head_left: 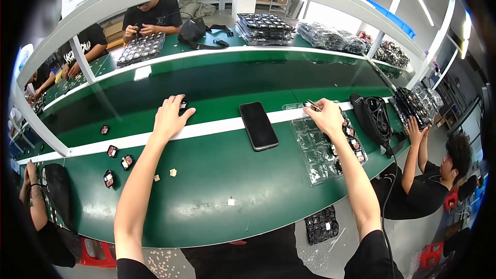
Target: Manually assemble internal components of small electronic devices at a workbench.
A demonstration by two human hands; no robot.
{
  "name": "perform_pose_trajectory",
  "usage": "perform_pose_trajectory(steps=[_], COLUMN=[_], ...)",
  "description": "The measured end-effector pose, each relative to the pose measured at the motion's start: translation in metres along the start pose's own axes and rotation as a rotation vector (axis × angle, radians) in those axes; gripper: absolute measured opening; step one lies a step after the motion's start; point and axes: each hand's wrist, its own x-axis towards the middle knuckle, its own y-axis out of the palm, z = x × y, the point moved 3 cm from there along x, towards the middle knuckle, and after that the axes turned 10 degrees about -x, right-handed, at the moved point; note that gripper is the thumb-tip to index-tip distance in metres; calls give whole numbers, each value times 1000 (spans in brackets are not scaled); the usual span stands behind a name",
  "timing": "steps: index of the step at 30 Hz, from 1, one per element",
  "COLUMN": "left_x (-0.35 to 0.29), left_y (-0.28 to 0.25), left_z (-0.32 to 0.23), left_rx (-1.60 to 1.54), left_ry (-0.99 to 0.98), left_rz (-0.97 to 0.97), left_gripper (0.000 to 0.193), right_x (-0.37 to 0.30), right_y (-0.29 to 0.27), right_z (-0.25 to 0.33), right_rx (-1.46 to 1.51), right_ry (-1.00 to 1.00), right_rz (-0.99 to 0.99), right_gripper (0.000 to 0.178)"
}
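My left hand centre-left, fingers apart beside a black part, my right hand centre-right, pinching a dark piece at the far edge of a clear tray, open desk lower centre

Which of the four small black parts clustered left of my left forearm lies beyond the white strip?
The topmost black part of those four: it alone lies on the green surface beyond the white strip; the other three sit nearer you.
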Motion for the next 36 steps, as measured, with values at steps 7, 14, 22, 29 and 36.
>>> perform_pose_trajectory(steps=[7,14,22,29,36], left_x=[-3,-100,-135,-141,-146], left_y=[-1,-31,-37,-44,-41], left_z=[9,-64,-74,-68,-73], left_rx=[-81,-576,-467,-323,-449], left_ry=[41,220,237,273,313], left_rz=[-92,411,383,302,409], left_gripper=[54,69,73,56,50], right_x=[-2,-84,-152,-169,-169], right_y=[-5,-23,23,41,36], right_z=[14,105,186,184,182], right_rx=[237,744,918,916,887], right_ry=[-36,-203,-373,-342,-434], right_rz=[5,391,628,585,513], right_gripper=[50,22,21,14,14])
